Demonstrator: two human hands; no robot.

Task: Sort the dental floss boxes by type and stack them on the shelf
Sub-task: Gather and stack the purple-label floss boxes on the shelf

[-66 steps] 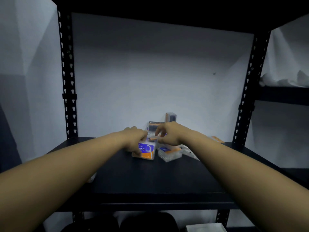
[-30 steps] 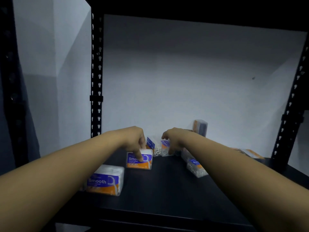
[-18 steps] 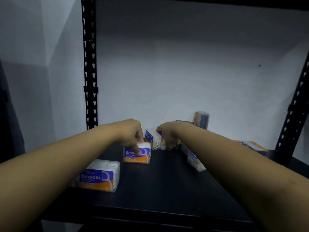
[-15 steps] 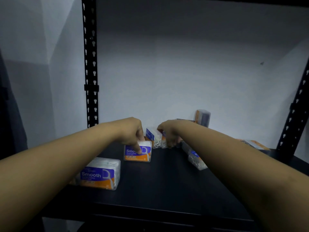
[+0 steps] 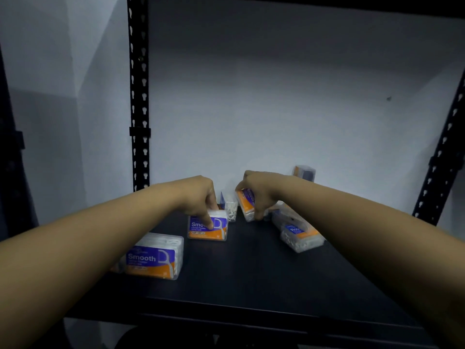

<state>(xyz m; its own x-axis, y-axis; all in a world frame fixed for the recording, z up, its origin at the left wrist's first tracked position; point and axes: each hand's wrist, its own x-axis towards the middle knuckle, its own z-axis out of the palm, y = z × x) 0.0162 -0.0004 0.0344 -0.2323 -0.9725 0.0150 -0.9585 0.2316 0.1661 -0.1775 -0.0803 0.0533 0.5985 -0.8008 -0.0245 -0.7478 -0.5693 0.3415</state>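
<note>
Several clear floss boxes with purple and orange labels lie on the black shelf (image 5: 239,278). My left hand (image 5: 198,197) grips a "Smooth" box (image 5: 211,229) standing at the middle of the shelf, thumb on its front label. My right hand (image 5: 259,192) holds another floss box (image 5: 245,205), tilted up on one edge. Between the two hands stands a narrow box (image 5: 230,206). A larger "Smooth" box (image 5: 154,258) stands at the front left. To the right, a "Round" box (image 5: 298,231) lies flat.
A small dark box (image 5: 304,172) stands at the back by the white wall. Black perforated uprights (image 5: 138,96) frame the shelf at left, and another upright (image 5: 442,157) at right. The shelf's front edge (image 5: 226,316) runs below my forearms.
My right hand has taken hold of a box and tipped it up on its edge. My left hand stays on the middle "Smooth" box. The view has shifted left since the earliest frame.
</note>
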